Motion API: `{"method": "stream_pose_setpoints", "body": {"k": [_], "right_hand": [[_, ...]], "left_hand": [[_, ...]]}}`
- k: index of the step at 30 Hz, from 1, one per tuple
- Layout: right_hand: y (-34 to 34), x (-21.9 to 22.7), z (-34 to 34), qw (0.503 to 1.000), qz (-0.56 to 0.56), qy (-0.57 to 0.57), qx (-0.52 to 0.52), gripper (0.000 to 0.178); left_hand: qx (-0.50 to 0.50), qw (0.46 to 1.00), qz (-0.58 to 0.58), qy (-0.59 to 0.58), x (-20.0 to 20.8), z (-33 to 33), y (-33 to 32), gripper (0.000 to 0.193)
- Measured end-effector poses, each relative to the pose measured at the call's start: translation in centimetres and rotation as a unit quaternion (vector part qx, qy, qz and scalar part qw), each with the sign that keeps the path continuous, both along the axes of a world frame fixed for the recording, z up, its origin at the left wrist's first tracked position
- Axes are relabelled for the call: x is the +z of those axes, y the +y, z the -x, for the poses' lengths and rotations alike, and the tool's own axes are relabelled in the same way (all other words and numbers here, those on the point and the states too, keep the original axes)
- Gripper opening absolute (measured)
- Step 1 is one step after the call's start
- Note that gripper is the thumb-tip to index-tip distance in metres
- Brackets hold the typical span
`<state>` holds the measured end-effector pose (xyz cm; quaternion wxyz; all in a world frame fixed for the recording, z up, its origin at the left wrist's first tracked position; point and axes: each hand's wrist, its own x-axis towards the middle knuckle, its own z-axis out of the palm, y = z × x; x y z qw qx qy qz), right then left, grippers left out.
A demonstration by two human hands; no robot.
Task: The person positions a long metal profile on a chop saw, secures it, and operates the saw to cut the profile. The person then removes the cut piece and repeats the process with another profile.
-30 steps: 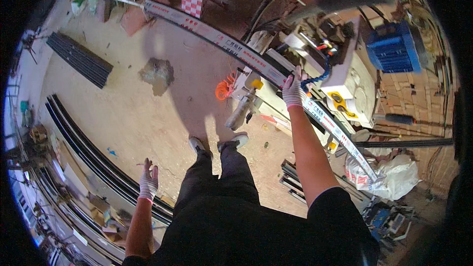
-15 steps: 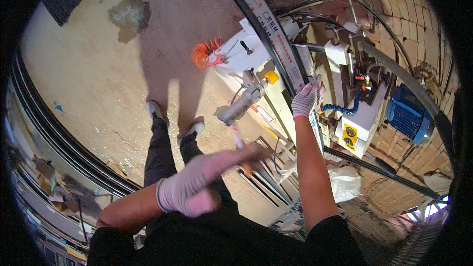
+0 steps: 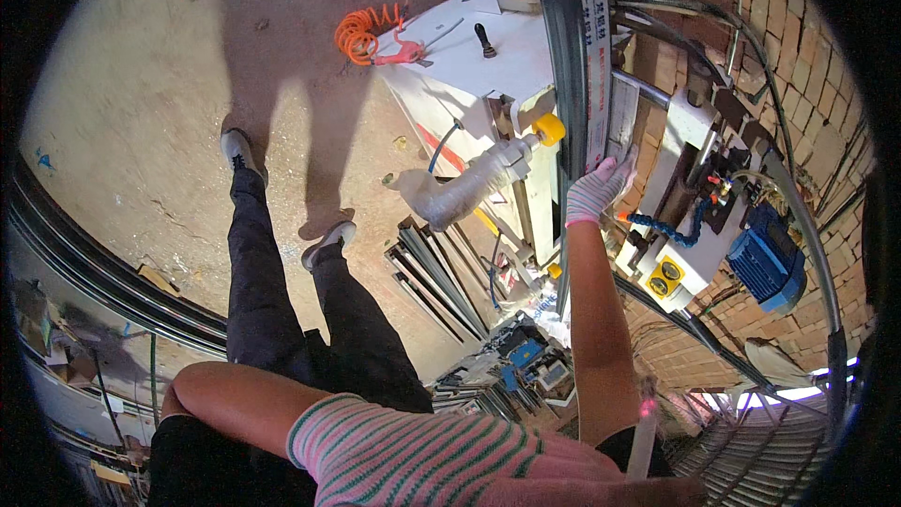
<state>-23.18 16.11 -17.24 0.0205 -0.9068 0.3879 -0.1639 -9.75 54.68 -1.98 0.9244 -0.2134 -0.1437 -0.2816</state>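
My right hand [image 3: 596, 192], in a pink-and-white striped glove, is closed on the lower part of a long metal profile [image 3: 594, 56] with printed white protective film and a black side. The profile runs up out of view. My left hand [image 3: 441, 458], in a pink glove with green stripes, looms large at the lower edge, close to me. Its fingers are cut off or hidden. By its far end stands a slim pale stick-like thing [image 3: 643, 441] with a pinkish top; I cannot tell whether the hand holds it.
A white machine [image 3: 460, 47] stands ahead, with a black lever [image 3: 484, 40], a coiled orange air hose [image 3: 361, 35] and a plastic-wrapped arm with a yellow knob [image 3: 548, 129]. At right are a blue motor [image 3: 768, 258] and bricks [image 3: 798, 47]. Metal strips [image 3: 436, 272] lie near my legs.
My left hand has come back toward me and to the right, now much closer. My right hand keeps to the profile. The view has shifted, and the profile now appears more upright.
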Motion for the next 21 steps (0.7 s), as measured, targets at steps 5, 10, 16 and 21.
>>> {"method": "stream_pose_setpoints", "body": {"k": [5, 10, 16, 21], "right_hand": [[-0.6, -0.4, 0.5, 0.999, -0.008, -0.021, 0.046, 0.073], [-0.6, -0.3, 0.8, 0.999, 0.023, 0.007, 0.033, 0.074], [-0.5, -0.4, 0.7, 0.998, -0.04, -0.026, 0.042, 0.076], [0.1, 0.1, 0.2, 0.997, -0.065, -0.026, 0.021, 0.076]], "left_hand": [[0.106, 0.994, 0.021, 0.031, -0.6, -2.2, -0.7, 0.128], [-0.18, 0.95, -0.247, -0.061, -16.3, -4.2, -0.4, 0.095], [-0.066, 0.722, -0.687, -0.047, -37.0, -9.7, -13.6, 0.069], [-0.246, 0.637, -0.73, 0.009, -40.5, -11.2, -21.2, 0.077]]}}
